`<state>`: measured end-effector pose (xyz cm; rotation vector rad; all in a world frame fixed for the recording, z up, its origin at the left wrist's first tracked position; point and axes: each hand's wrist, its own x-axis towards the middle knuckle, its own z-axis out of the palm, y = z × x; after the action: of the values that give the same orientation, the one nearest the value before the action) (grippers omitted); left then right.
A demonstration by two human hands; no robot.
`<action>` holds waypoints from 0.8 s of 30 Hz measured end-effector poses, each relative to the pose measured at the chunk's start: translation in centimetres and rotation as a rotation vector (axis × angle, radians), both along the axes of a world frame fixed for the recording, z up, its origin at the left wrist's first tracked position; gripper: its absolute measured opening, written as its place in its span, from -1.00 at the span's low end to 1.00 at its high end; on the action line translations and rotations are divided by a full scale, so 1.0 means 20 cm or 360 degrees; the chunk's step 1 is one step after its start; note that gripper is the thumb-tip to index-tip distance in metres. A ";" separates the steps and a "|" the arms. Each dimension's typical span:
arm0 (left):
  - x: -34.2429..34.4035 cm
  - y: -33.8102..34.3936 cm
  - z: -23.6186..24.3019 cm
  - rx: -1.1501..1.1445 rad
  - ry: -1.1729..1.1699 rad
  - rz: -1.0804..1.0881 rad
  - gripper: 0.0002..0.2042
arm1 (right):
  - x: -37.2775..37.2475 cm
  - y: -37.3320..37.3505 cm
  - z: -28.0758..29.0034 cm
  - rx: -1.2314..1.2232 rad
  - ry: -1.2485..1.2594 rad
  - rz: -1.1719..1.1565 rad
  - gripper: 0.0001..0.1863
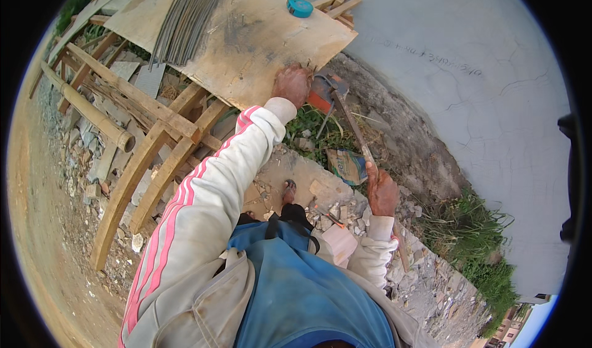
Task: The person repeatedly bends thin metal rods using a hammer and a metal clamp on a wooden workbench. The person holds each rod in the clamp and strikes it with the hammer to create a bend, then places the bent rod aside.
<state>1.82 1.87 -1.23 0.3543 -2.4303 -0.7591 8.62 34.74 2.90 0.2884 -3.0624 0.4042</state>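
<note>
My right hand (382, 191) is wrapped round the shaft of a rebar bender (353, 123), a long rusty bar with a curved, hooked head. The shaft slants from that head, beside the board's right corner, down past my right forearm. My left hand (293, 84) is closed in a fist on the near right edge of a worn plywood board (259, 46), close to the hooked head; whatever the fist holds is hidden. A bundle of thin, dark steel rods (187, 27) lies on the board's left part. A teal tape measure (300, 8) sits near its far edge.
Wooden beams (139, 163) and a bamboo pole (92, 107) stick out at the left over rubble. A grey wall (481, 70) rises at the right, with grass (459, 228) at its foot. A crumpled sack (346, 165) and broken stones lie near my feet.
</note>
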 end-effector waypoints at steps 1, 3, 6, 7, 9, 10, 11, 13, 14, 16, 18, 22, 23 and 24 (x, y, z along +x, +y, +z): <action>0.00 0.00 0.00 -0.0004 -0.0006 0.0000 -0.84 | -0.01 0.01 0.02 -0.0006 -0.0032 0.0037 -0.33; 0.00 0.00 0.01 -0.0017 -0.0006 0.0009 -0.84 | -0.03 0.06 0.04 -0.0055 -0.0099 0.0114 -0.36; -0.01 -0.01 0.01 -0.0063 -0.0091 0.0023 -0.82 | -0.03 0.19 0.04 -0.0193 -0.0158 0.0274 -0.37; -0.01 -0.01 0.01 -0.0076 -0.0084 0.0018 -0.82 | -0.02 0.27 0.06 -0.0272 -0.0372 0.0176 -0.38; -0.02 -0.02 0.01 -0.0096 -0.0121 0.0006 -0.82 | 0.05 0.47 0.11 -0.0445 -0.0684 0.0014 -0.39; -0.02 -0.02 0.01 -0.0089 -0.0108 0.0016 -0.82 | 0.09 0.59 0.13 -0.0541 -0.0762 -0.0014 -0.39; -0.02 -0.01 0.01 -0.0082 -0.0088 0.0030 -0.82 | 0.14 0.72 0.16 -0.0572 -0.0834 -0.0087 -0.39; -0.02 -0.01 0.00 -0.0063 -0.0056 0.0037 -0.81 | 0.24 0.95 0.21 -0.0594 -0.0903 -0.0206 -0.37; -0.02 -0.02 0.00 -0.0051 -0.0044 0.0029 -0.81 | 0.29 1.04 0.21 -0.0527 -0.0911 -0.0346 -0.36; -0.02 -0.02 0.00 -0.0029 -0.0038 0.0004 -0.80 | 0.35 1.16 0.19 -0.0511 -0.0822 -0.0408 -0.34; -0.02 -0.03 0.00 -0.0002 -0.0047 -0.0018 -0.79 | 0.36 1.21 0.16 -0.0249 -0.0636 -0.0380 -0.28; -0.01 -0.05 0.00 0.0053 0.0000 -0.0066 -0.78 | 0.43 1.15 0.07 -0.0020 -0.0347 -0.0379 -0.21; -0.01 -0.05 0.00 0.0069 0.0017 -0.0086 -0.77 | 0.47 1.11 0.05 0.0013 -0.0270 -0.0385 -0.20; -0.01 -0.05 -0.01 0.0092 0.0024 -0.0100 -0.77 | 0.51 1.08 0.04 0.0066 -0.0204 -0.0392 -0.20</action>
<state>1.61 0.91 -1.38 0.2945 -2.4187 -0.8579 18.78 56.43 3.77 -0.1181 -3.1782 0.3588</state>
